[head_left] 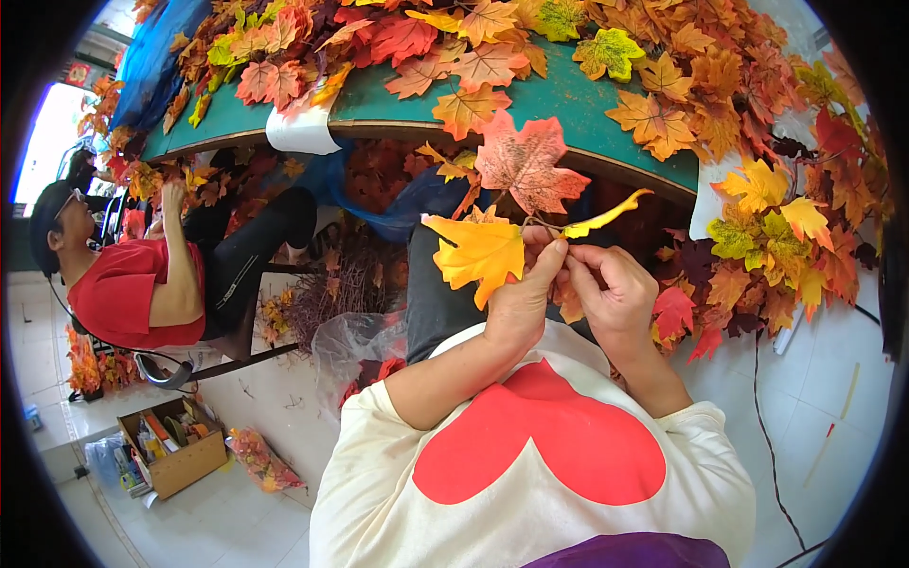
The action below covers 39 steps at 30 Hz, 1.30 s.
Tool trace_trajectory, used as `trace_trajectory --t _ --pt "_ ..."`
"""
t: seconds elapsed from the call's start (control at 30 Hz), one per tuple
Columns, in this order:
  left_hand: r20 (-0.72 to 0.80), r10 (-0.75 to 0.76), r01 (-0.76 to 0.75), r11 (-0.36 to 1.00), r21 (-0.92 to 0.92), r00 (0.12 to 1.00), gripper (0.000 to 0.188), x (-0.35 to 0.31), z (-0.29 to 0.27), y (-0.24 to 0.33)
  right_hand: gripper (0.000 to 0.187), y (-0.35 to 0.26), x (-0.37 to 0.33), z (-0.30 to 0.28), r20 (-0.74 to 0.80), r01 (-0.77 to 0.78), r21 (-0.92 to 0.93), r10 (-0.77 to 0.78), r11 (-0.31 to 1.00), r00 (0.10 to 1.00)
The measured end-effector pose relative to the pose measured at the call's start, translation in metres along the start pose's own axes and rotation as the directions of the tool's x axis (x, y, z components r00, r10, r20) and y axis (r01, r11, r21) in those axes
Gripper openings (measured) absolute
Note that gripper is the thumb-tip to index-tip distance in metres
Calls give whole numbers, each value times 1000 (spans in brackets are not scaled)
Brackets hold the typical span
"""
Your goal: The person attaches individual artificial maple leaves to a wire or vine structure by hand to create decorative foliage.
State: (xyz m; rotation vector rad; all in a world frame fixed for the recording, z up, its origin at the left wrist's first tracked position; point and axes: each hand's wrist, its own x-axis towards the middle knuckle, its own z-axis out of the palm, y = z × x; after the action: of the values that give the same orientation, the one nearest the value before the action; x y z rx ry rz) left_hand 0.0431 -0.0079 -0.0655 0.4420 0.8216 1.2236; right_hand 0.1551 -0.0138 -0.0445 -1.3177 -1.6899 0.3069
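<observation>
Between my two hands, over my lap, is a sprig of artificial maple leaves. Its stem (536, 223) is pinched between the thumb and fingers of my left hand (520, 305). A red-pink leaf (530, 163) points away from me at its top, a yellow-orange leaf (480, 254) spreads to the left, and a narrow yellow leaf (606, 216) reaches right. My right hand (614, 289) is closed in a pinch just beside the left thumb, close to the stem. What lies between its fingertips is hidden. A small orange leaf (570, 305) shows between the hands.
A green table (379, 112) heaped with artificial leaves (701, 66) stands ahead. More leaf sprigs (772, 213) hang at the right. At the left sits a person in a red shirt (142, 293). A cardboard box (180, 445) of bottles and tools and a clear plastic bag (355, 350) are lower left.
</observation>
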Motion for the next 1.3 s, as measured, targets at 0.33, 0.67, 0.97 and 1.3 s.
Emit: trace_trajectory --t 0.33,0.67,0.97,1.3 --pt "-31 -42 40 997 -65 999 13 3 1 -2 9 1 -3 3 -34 -118 98 122 988 992" --pt "-39 -23 23 1000 -16 999 12 2 2 -5 10 1 -3 1 -13 -112 52 113 992 993" --pt "49 -147 154 967 -202 988 14 22 -8 -3 9 15 11 5 62 -134 84 129 987 990" --pt "103 -218 234 953 -192 971 17 32 -12 13 9 46 34 5 273 -368 422 271 828 923"
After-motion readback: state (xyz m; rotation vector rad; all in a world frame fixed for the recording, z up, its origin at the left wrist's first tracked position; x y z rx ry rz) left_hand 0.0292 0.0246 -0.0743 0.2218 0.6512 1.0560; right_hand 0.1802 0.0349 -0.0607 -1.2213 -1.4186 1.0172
